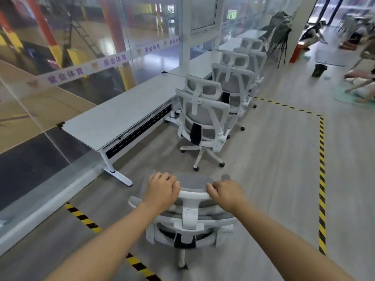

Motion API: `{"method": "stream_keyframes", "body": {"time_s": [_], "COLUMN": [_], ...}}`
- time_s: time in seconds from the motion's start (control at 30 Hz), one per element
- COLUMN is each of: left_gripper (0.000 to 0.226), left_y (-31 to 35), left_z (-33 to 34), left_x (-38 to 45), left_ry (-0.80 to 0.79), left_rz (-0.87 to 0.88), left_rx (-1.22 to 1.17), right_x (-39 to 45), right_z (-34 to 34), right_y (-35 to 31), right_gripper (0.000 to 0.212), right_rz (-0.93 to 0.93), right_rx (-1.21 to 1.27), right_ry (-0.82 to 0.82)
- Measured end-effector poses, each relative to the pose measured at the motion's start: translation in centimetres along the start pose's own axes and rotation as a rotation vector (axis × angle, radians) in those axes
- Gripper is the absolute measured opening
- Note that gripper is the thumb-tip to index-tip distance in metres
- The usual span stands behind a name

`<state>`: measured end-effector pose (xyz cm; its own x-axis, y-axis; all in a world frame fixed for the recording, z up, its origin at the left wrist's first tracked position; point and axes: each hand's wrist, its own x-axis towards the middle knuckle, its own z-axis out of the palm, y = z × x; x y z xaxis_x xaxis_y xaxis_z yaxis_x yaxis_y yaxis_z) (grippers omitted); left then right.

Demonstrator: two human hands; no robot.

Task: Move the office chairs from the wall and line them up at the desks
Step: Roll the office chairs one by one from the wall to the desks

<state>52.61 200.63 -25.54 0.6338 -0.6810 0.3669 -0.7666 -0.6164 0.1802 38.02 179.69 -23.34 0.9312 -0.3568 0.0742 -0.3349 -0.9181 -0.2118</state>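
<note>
A white-framed office chair (189, 220) with grey mesh stands right below me, its back toward me. My left hand (161, 191) grips the left end of its headrest, and my right hand (225, 194) grips the right end. Ahead, three matching chairs stand in a row along the desks: the nearest chair (203, 118), a second chair (233, 82) and a third chair (252, 51). The long white desk (113, 120) runs along the glass wall on the left. The stretch of desk nearest me has no chair in front of it.
A glass wall (81, 57) with a purple-lettered strip stands behind the desks. Yellow-black hazard tape (321, 169) marks a rectangle on the grey wood floor. People on mats (361, 88), a tripod (282, 45) and a dark bin (318, 69) lie at the far right.
</note>
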Motion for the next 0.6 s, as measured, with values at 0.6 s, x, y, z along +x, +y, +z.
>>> {"method": "stream_keyframes", "body": {"time_s": [0.6], "left_gripper": [0.039], "left_y": [-22.3], "left_z": [3.4], "left_x": [19.8], "left_ry": [-0.02], "left_rz": [0.048], "left_rx": [0.023], "right_x": [27.2], "right_z": [4.9], "right_y": [-9.3], "right_gripper": [0.063], "right_rz": [0.052], "right_rx": [-0.01], "right_ry": [0.009]}}
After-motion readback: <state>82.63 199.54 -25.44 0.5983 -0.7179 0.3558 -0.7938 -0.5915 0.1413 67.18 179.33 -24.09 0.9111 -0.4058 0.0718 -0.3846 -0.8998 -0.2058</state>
